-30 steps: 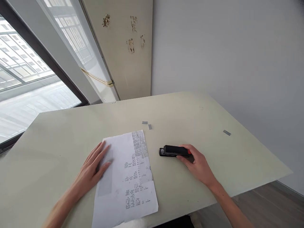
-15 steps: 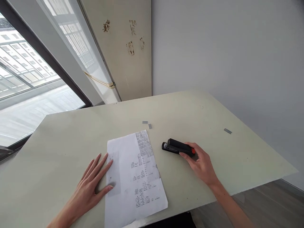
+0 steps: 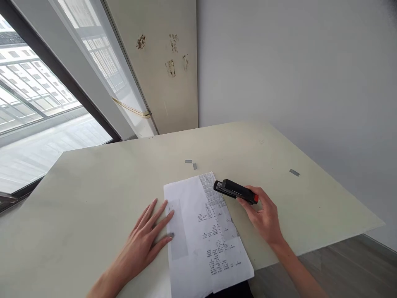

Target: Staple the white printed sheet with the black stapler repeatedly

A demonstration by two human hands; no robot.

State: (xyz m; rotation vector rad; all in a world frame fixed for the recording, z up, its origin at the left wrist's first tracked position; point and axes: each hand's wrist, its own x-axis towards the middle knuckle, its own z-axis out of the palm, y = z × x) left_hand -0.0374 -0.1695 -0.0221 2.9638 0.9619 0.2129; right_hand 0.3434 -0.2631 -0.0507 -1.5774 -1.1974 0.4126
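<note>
A printed sheet of paper (image 3: 192, 231) lies on the table, its near end reaching past the front edge. Rows of staples (image 3: 212, 190) cover its far right corner. My left hand (image 3: 147, 236) rests flat with fingers spread, the fingertips on the paper's left edge. In my right hand (image 3: 263, 213) is a black stapler (image 3: 237, 191) with a red rear end, gripped at the back between thumb and fingers. Its front tip overlaps the stapled corner in view; whether it touches the paper I cannot tell.
Two small strips of staples (image 3: 188, 161) lie beyond the paper on the pale table (image 3: 124, 178). Another strip of staples (image 3: 294, 172) is at the right. A grey wall (image 3: 294, 74) borders the table's right side, and a cabinet panel (image 3: 167, 95) stands behind it.
My left hand has slid the paper to the right, bringing its stapled corner up to the stapler's front. The stapler has shifted slightly right in view, still in my right hand.
</note>
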